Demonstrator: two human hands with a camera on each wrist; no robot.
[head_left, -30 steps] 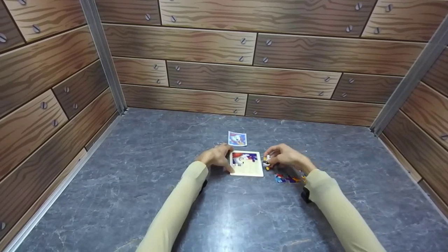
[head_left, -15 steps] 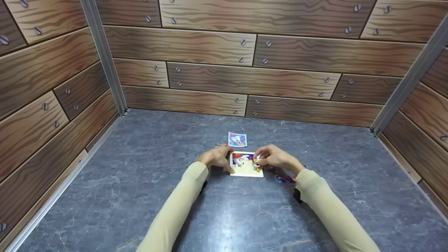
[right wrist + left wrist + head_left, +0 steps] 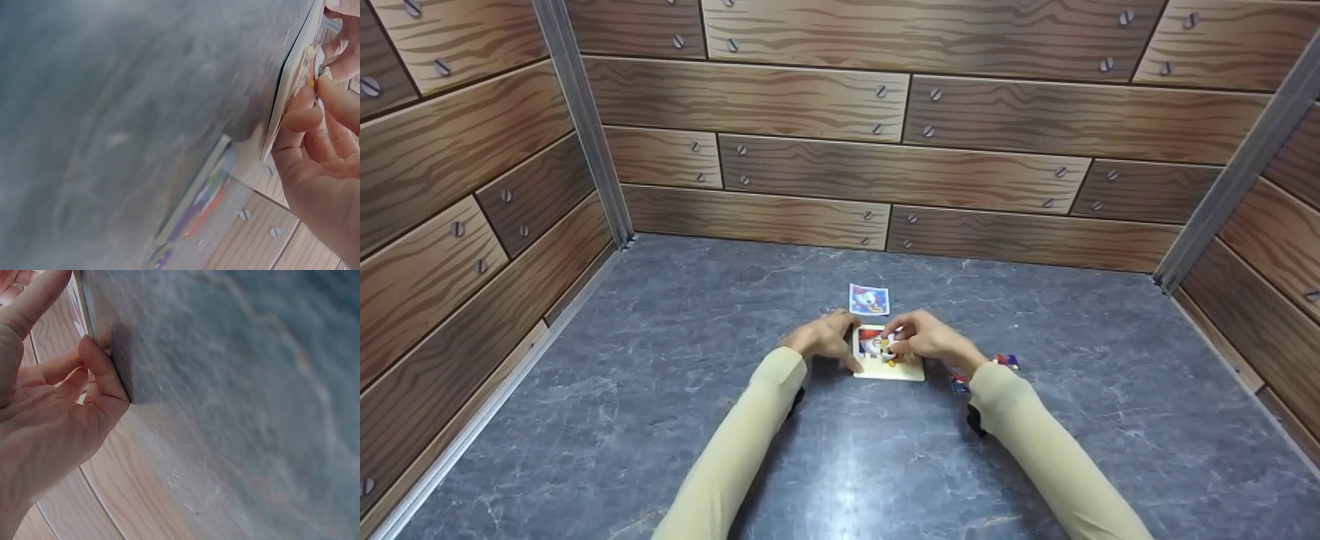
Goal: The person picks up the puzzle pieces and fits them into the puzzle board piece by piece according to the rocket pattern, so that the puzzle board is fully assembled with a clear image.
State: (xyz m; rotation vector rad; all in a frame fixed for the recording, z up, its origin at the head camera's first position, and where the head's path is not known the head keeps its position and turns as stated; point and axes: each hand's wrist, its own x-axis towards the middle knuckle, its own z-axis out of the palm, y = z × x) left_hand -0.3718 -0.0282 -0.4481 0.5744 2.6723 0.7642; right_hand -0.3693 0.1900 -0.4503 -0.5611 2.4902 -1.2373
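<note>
A small pale jigsaw puzzle tray (image 3: 877,369) lies flat on the table, with red, white and purple pieces fitted along its far part. My left hand (image 3: 823,336) holds the tray's left side, fingers at the far corner and thumb at the near one. In the left wrist view, curled fingertips (image 3: 97,360) touch the tray's edge. Over the tray, my right hand (image 3: 936,337) pinches a white and yellow puzzle piece (image 3: 319,59) between thumb and fingers. The hand partly covers that piece and the tray's right side in the head view.
Just beyond the tray lies a square picture card (image 3: 869,299) of a cartoon figure. Loose puzzle pieces (image 3: 959,382) lie right of the tray, partly behind the right forearm, with more pieces (image 3: 1006,362) farther right. Wood-patterned walls (image 3: 802,165) enclose the grey marbled table (image 3: 735,292).
My right hand has moved left from beside the tray to above its middle, carrying the puzzle piece. The left hand has kept its place on the tray.
</note>
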